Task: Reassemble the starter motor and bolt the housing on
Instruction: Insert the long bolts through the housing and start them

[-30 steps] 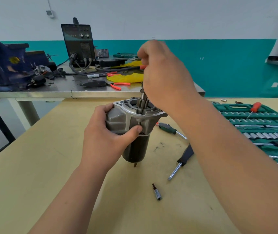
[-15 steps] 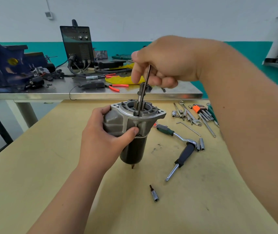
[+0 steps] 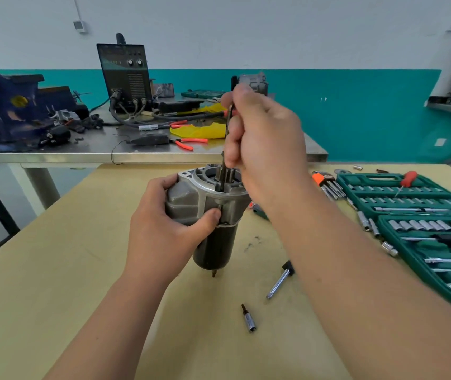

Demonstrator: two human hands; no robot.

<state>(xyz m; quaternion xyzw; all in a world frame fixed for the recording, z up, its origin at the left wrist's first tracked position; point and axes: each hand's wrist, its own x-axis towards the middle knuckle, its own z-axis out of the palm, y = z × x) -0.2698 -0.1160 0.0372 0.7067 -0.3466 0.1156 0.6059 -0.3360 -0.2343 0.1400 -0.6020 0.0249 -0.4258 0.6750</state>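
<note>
- The starter motor stands on end just left of the socket case; it looks heavy and rigid.
- The left hand wraps its housing, the sensible hold.
- The right hand grips a slim driver above it.

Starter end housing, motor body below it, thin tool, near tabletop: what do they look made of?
End housing, gripped by the left hand: likely cast aluminium; dull grainy grey sides, brighter machined top flange. Motor body: probably painted or coated steel; dark, smooth, faint sheen. Thin tool in the right hand: dark metal, likely steel. Tabletop: wood board or laminate, unclear which; matte pale yellow, scuffed.
</note>
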